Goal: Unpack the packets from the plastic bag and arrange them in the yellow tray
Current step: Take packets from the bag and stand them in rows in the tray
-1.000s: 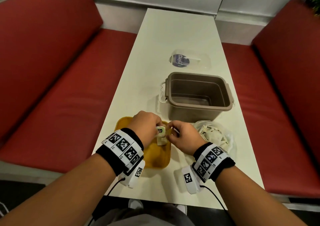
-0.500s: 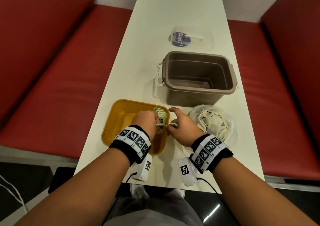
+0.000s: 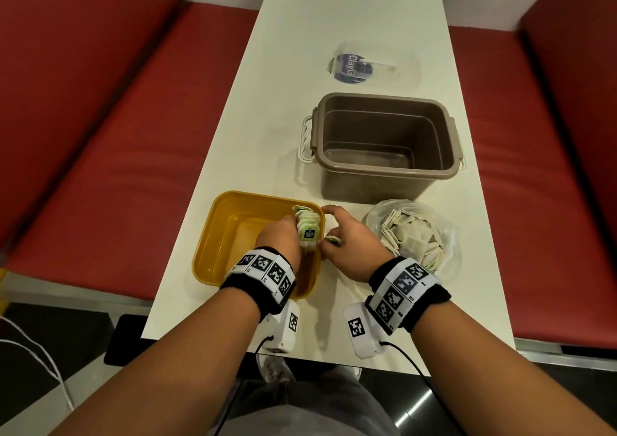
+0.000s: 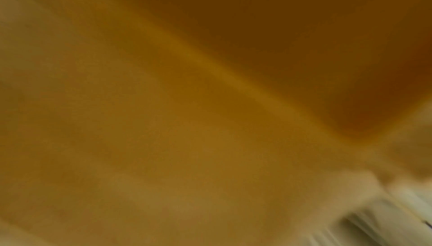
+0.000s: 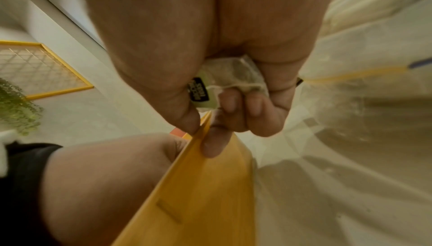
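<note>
Step in hand: filing packets. Your left hand steadies the packet row at the yellow tray's 3 o'clock wall, grip unclear. Your right hand pinches one packet. Plastic bag: 3 o'clock. Next: likely slot it upright.

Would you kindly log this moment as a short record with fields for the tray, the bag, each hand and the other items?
tray: yellow tray, a row of packets standing along its right wall
bag: plastic bag, still full of packets, right of the tray
left hand: inside the tray, against the row
right hand: thumb and forefinger on the tray's rim, one packet curled in the fingers
other: brown bin; clear packet beyond it
</note>
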`<state>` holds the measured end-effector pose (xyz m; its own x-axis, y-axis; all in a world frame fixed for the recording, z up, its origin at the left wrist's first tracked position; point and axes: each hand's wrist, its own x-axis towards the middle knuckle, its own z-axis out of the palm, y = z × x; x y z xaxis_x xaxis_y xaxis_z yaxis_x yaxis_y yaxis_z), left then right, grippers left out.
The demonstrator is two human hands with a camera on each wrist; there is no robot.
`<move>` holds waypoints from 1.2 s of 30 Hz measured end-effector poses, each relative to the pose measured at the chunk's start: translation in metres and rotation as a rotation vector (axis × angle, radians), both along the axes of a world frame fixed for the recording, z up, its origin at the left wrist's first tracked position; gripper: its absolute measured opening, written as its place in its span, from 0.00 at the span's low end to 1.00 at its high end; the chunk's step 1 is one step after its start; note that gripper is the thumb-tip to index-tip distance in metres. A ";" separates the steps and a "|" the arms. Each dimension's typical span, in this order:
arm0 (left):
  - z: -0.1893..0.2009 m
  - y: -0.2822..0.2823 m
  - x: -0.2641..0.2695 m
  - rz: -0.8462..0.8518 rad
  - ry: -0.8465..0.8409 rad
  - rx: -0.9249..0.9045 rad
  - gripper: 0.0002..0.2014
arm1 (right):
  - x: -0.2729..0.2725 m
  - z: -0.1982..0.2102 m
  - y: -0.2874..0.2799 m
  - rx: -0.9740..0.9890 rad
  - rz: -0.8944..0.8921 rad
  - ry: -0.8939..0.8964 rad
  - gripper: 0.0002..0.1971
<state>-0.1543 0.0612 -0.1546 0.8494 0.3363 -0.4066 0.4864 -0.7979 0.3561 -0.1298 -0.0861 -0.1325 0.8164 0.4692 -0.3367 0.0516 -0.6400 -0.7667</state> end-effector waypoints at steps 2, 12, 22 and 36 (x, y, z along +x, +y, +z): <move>-0.002 -0.001 0.002 -0.017 -0.001 0.020 0.13 | 0.000 0.003 0.001 -0.005 0.011 -0.009 0.28; 0.052 0.015 -0.010 -0.153 -0.131 0.032 0.12 | -0.003 0.021 -0.006 0.094 -0.008 -0.047 0.27; 0.101 0.010 -0.019 -0.360 -0.345 -0.249 0.12 | -0.009 0.031 0.009 0.344 0.031 -0.058 0.25; 0.113 0.024 -0.021 -0.526 -0.386 0.048 0.10 | -0.008 0.024 0.001 0.172 -0.015 -0.448 0.04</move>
<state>-0.1748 0.0856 -0.0413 0.9875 -0.1536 -0.0344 -0.1287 -0.9139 0.3849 -0.1382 -0.0852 -0.1086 0.8704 0.4746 0.1308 0.3927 -0.5091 -0.7659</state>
